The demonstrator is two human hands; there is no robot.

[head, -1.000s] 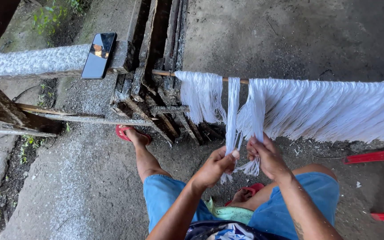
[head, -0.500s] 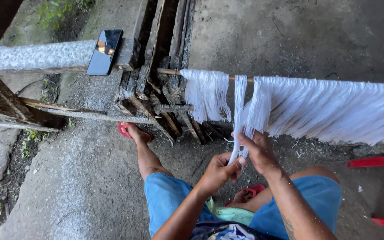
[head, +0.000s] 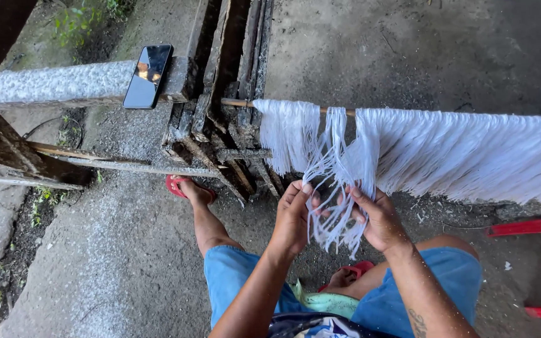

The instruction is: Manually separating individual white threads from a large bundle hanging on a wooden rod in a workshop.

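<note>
A thick fringe of white threads (head: 471,153) hangs from a thin wooden rod (head: 236,102) that runs across the view. My left hand (head: 293,216) and my right hand (head: 376,216) are below the rod, fingers curled around one loose bundle of white strands (head: 332,181) pulled out of the fringe. The strands spread between my fingers and trail down past my palms. I sit with blue shorts (head: 233,275) and red sandals (head: 175,185) on my feet.
A black phone (head: 148,75) lies on a rough grey beam (head: 45,84) at the left. Weathered wooden planks (head: 220,125) lean under the rod. Red plastic legs (head: 527,226) stand at the right. The ground is bare concrete with dirt at the left.
Both hands have spread the bundle apart, so the strands now fan out between my fingers instead of hanging as one tight hank. The view has tilted slightly.
</note>
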